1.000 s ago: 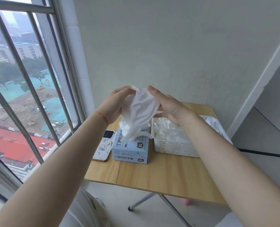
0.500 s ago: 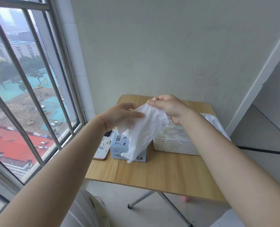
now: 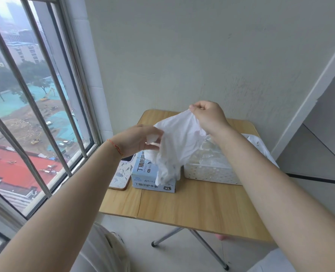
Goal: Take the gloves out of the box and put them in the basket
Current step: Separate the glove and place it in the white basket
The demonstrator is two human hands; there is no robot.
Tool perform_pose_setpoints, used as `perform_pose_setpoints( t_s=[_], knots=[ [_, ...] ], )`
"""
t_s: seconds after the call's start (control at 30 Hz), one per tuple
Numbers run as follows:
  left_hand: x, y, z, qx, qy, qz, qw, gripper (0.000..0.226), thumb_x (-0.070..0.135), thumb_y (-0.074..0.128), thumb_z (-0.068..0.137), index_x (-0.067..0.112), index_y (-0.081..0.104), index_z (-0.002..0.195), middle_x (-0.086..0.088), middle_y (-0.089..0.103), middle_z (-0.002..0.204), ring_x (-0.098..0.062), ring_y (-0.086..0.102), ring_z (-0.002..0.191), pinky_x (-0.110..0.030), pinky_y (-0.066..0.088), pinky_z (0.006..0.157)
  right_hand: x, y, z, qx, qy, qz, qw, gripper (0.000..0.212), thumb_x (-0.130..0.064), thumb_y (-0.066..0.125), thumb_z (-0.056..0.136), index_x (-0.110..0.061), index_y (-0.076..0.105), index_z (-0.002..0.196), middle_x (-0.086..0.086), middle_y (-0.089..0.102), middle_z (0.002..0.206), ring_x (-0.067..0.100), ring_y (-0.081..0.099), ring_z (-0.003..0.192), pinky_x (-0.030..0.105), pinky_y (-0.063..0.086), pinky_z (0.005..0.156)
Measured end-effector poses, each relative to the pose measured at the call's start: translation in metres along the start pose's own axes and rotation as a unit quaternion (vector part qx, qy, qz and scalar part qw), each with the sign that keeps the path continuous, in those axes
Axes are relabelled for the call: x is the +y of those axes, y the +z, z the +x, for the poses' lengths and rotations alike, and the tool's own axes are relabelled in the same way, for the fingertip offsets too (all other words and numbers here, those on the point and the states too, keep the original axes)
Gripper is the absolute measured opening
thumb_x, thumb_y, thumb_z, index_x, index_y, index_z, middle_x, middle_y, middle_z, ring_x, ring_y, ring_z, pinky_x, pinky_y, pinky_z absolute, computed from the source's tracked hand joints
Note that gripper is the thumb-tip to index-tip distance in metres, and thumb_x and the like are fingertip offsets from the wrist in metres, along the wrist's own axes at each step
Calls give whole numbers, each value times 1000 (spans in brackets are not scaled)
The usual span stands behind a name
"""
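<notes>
Left of frame: barred window (image 3: 35,114), unchanged. Phone (image 3: 121,176) lies flat at the table's (image 3: 192,209) left edge, just beside the box (image 3: 143,173), both where they were.

Centre-left: left hand (image 3: 135,141) has moved left and down since 0.5 s ago; thumb and fingers pinch the glove's (image 3: 179,142) left edge. A red cord sits on that wrist.

Centre: the glove now hangs spread wider between the two hands, stretched from upper right to lower left. Its loose lower end drapes in front of the box top, hiding the opening; whether it touches the box cannot be told.

Centre-right: right hand (image 3: 207,116) is raised higher and farther right than before, fingers curled, pinching the glove's top edge. The hands are farther apart than earlier.

Right: basket (image 3: 211,173) stands just beside the box, holding crumpled white gloves, position unchanged. The right forearm crosses over it.
</notes>
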State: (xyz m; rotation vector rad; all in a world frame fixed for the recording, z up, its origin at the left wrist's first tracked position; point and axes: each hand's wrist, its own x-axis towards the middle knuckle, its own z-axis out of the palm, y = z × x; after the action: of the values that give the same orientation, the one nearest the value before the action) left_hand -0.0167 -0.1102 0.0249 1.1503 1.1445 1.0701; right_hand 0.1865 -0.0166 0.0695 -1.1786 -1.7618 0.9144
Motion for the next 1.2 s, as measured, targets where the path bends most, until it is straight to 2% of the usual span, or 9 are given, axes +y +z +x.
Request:
perform_pose_setpoints(
  t_s=[0.1,0.2,0.27,0.53,0.67,0.87,0.97,1.1,1.2],
  knots=[
    [4,2,7,24,14,-97,995,19,18,58,84,6,64,98,-5,66,81,-20,67,70,-29,57,68,-1,-3,5,-1,5,-14,1000,19,-26,54,97,-13,60,85,-4,44,62,10,39,52,19,32,45],
    [7,1,19,108,-7,-37,993,16,21,61,87,8,65,96,-5,63,80,-18,62,65,-28,53,63,2,-8,9,-9,29,-45,999,23,-26,52,98,-13,57,79,-2,47,62,12,42,54,19,33,44],
    [9,4,29,146,-24,-9,989,38,31,68,76,6,66,104,-11,63,92,-22,62,74,-33,50,71,9,-12,11,-7,42,-67,997,25,-23,53,96,-12,53,74,3,44,62,19,42,56,23,35,51],
    [15,42,61,-15,-112,175,978,55,32,79,66,9,69,114,-17,68,109,-29,64,95,-46,49,91,41,-58,19,41,92,-70,992,27,-18,49,95,-12,42,69,8,40,65,22,36,52,15,35,29],
    [16,56,81,9,-122,145,982,45,31,77,60,10,74,99,-17,61,103,-28,50,91,-41,37,79,63,-81,21,39,113,-102,988,16,-16,49,92,-11,47,76,10,41,68,22,39,58,14,36,33],
    [22,83,110,55,-151,232,959,14,11,65,90,12,63,104,-8,58,106,-23,52,103,-37,47,93,101,-111,22,52,134,-176,974,27,-18,48,93,-11,45,68,9,46,63,24,47,55,25,41,49],
    [19,96,119,31,-144,239,960,15,-1,57,90,5,68,98,-14,63,96,-24,62,80,-32,53,75,119,-125,20,51,147,-243,957,33,-19,45,95,-11,41,63,5,43,61,25,47,60,24,29,47],
    [11,106,133,99,-73,364,923,10,13,71,85,18,70,93,-7,71,94,-20,66,82,-26,55,74,135,-131,15,51,153,-311,936,30,-14,41,97,-10,42,67,5,47,70,22,47,60,25,28,48],
    [5,113,140,151,7,490,858,8,18,68,85,23,67,92,-4,67,101,-19,63,87,-29,53,78,141,-128,11,54,140,-354,923,28,-10,40,97,-13,41,69,3,47,74,18,44,60,25,28,47]
  ],
)
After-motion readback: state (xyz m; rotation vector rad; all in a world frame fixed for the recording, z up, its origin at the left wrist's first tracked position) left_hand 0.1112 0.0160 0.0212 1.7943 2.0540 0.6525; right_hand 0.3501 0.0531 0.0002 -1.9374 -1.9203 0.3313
